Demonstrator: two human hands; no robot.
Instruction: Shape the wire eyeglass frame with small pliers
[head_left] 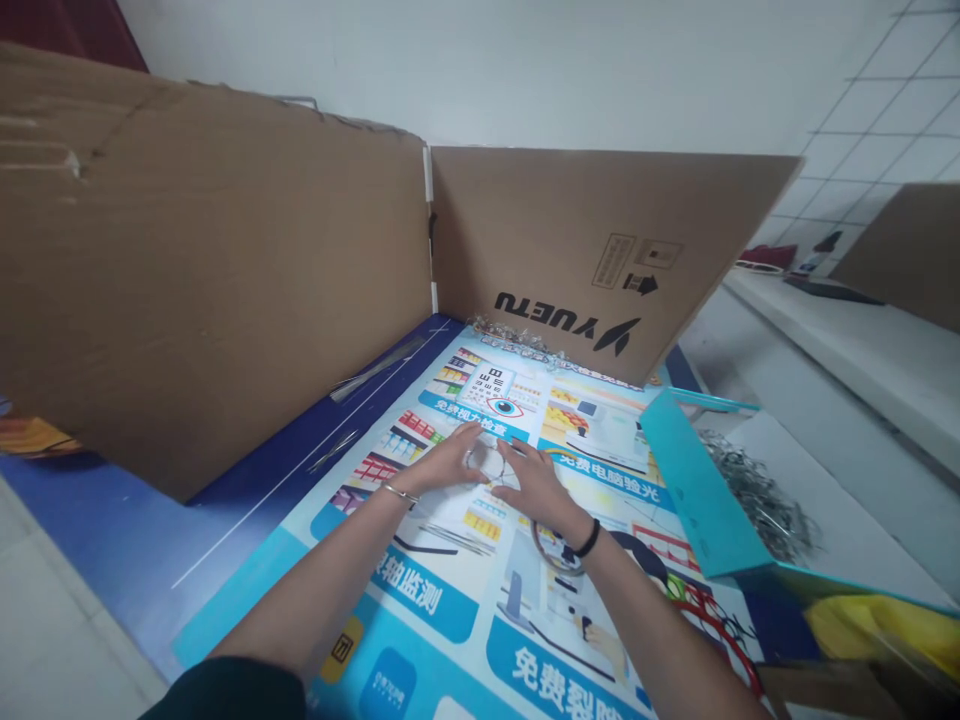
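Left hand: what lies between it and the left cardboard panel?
In the head view, thin wires lie on the blue strip near the panel; closer to the left hand is printed poster.

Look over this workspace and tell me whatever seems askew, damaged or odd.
The black YUETU lettering on the flat brown cardboard panel at the back is upside down. The brown cardboard panel on the left looks creased and scuffed near its upper left corner. Shiny tangled bits lie strewn along the back panel's foot.
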